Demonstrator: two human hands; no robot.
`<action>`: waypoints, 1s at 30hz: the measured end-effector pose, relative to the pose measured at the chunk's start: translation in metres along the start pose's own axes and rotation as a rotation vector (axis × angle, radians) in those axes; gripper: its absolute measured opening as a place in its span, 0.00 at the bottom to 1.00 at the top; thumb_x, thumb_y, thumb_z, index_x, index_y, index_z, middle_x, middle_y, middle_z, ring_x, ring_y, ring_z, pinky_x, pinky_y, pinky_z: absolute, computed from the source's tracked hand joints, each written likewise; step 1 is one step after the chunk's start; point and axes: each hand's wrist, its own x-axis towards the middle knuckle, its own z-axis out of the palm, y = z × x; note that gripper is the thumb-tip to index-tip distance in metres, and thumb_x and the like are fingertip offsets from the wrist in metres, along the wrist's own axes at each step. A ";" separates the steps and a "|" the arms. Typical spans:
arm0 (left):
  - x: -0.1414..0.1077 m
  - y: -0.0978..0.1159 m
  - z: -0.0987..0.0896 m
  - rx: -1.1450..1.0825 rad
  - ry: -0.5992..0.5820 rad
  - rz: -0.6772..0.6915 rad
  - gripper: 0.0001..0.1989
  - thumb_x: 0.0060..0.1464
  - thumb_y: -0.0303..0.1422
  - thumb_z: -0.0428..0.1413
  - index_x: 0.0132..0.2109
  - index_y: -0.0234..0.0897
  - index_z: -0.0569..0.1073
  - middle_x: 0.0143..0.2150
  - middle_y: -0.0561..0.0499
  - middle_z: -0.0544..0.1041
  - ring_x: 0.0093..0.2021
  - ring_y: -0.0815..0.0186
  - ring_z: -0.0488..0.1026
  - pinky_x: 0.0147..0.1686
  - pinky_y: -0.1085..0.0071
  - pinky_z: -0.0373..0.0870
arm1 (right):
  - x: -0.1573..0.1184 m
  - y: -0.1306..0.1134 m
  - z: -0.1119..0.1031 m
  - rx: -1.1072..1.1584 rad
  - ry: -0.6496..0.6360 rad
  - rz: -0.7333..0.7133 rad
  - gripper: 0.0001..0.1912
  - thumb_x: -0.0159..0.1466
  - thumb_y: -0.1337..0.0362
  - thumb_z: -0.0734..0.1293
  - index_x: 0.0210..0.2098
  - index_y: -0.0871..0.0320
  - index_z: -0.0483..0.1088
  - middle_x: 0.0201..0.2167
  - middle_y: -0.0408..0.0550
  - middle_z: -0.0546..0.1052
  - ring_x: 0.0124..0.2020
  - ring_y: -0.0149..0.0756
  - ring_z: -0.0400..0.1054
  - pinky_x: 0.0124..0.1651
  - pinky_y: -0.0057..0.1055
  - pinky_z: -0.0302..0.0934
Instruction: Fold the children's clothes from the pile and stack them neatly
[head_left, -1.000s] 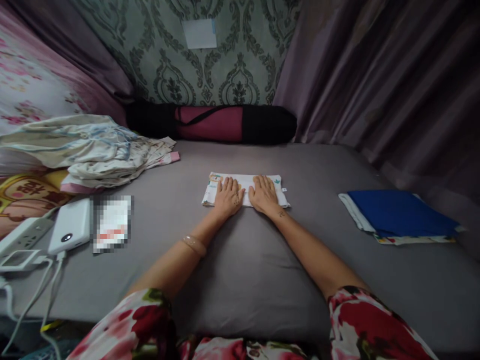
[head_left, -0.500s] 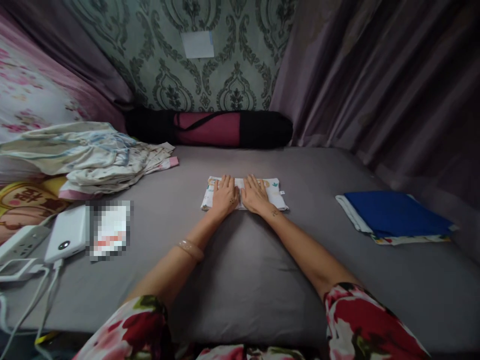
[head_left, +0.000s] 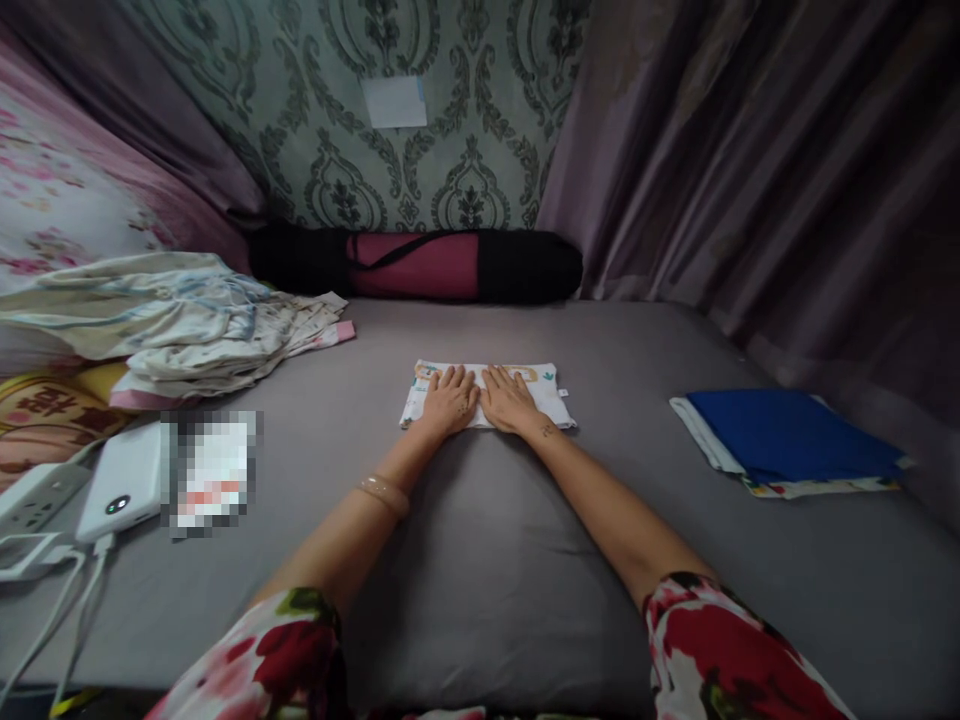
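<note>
A white folded cloth point(head_left: 555, 407) with a small printed pattern lies flat on the grey bed sheet point(head_left: 487, 540) in front of me. It is a neat rectangle with a small tag on its right edge. My left hand point(head_left: 451, 400) rests palm down on its left half, fingers stretched out. On the right half lies my right hand point(head_left: 511, 400), flat as well, its fingers pointing away from me. The two hands are close together near the middle of the cloth, and both cover part of its print.
At the right sits a stack of folded fabric with a blue piece point(head_left: 787, 435) on top. Crumpled pale clothes point(head_left: 217, 330) lie at the left, near a white power bank point(head_left: 127, 480) and a power strip point(head_left: 41, 500). A black and maroon bag point(head_left: 416, 265) lies along the wall.
The hands have drawn slightly toward me on the cloth, uncovering more of the print near its far edge. The whole view has shifted a little.
</note>
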 end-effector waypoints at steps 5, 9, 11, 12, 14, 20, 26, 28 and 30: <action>0.002 -0.006 -0.002 0.007 0.037 -0.066 0.27 0.67 0.39 0.35 0.67 0.30 0.59 0.69 0.39 0.58 0.70 0.53 0.52 0.66 0.50 0.46 | -0.001 0.012 -0.001 -0.026 0.045 0.064 0.31 0.71 0.61 0.48 0.68 0.71 0.50 0.70 0.58 0.52 0.71 0.46 0.42 0.70 0.46 0.33; 0.002 -0.011 -0.002 0.001 0.007 -0.074 0.27 0.67 0.40 0.36 0.66 0.32 0.59 0.69 0.39 0.59 0.69 0.52 0.53 0.66 0.48 0.46 | -0.003 0.019 -0.001 -0.039 0.010 0.092 0.31 0.70 0.61 0.48 0.67 0.73 0.51 0.69 0.61 0.52 0.70 0.46 0.43 0.70 0.45 0.33; 0.002 -0.013 -0.002 0.012 0.041 -0.101 0.27 0.67 0.41 0.35 0.66 0.32 0.60 0.69 0.38 0.58 0.70 0.53 0.52 0.66 0.49 0.45 | -0.004 0.022 -0.001 -0.036 0.050 0.104 0.31 0.71 0.61 0.47 0.67 0.72 0.52 0.69 0.60 0.53 0.70 0.46 0.43 0.70 0.45 0.33; 0.002 -0.014 -0.002 0.017 0.054 -0.119 0.28 0.67 0.41 0.34 0.66 0.31 0.59 0.70 0.38 0.57 0.70 0.53 0.52 0.67 0.49 0.44 | -0.004 0.023 -0.001 -0.035 0.077 0.126 0.30 0.71 0.61 0.47 0.67 0.72 0.52 0.69 0.60 0.52 0.71 0.46 0.42 0.70 0.46 0.33; 0.002 -0.016 -0.002 0.019 0.048 -0.145 0.28 0.67 0.41 0.34 0.66 0.30 0.59 0.70 0.37 0.57 0.70 0.53 0.51 0.67 0.50 0.44 | -0.005 0.025 -0.002 -0.025 0.094 0.181 0.30 0.71 0.61 0.47 0.67 0.71 0.52 0.70 0.60 0.52 0.71 0.46 0.41 0.70 0.47 0.34; 0.002 -0.025 -0.001 0.010 0.050 -0.161 0.29 0.67 0.41 0.34 0.65 0.29 0.61 0.69 0.36 0.58 0.70 0.52 0.52 0.67 0.50 0.45 | -0.007 0.039 -0.003 0.010 0.089 0.243 0.30 0.71 0.60 0.46 0.67 0.71 0.53 0.69 0.60 0.52 0.70 0.46 0.43 0.70 0.45 0.35; 0.003 -0.038 -0.006 -0.038 -0.038 -0.147 0.29 0.66 0.43 0.35 0.64 0.30 0.62 0.69 0.36 0.59 0.69 0.51 0.53 0.65 0.53 0.52 | -0.012 0.049 -0.006 0.001 0.056 0.263 0.30 0.71 0.60 0.47 0.66 0.71 0.54 0.69 0.61 0.54 0.70 0.48 0.45 0.69 0.47 0.39; 0.001 -0.043 -0.009 -0.039 -0.012 -0.157 0.29 0.67 0.43 0.35 0.64 0.31 0.61 0.69 0.37 0.57 0.70 0.52 0.51 0.66 0.52 0.50 | -0.015 0.053 -0.007 -0.012 0.091 0.267 0.31 0.71 0.60 0.46 0.66 0.72 0.54 0.69 0.61 0.53 0.70 0.49 0.44 0.69 0.47 0.38; -0.003 -0.049 -0.010 -0.025 0.027 -0.197 0.29 0.67 0.42 0.34 0.66 0.30 0.59 0.71 0.37 0.54 0.71 0.53 0.48 0.67 0.51 0.47 | -0.018 0.059 -0.007 -0.034 0.125 0.287 0.31 0.71 0.59 0.46 0.67 0.73 0.52 0.70 0.62 0.51 0.70 0.49 0.42 0.69 0.48 0.37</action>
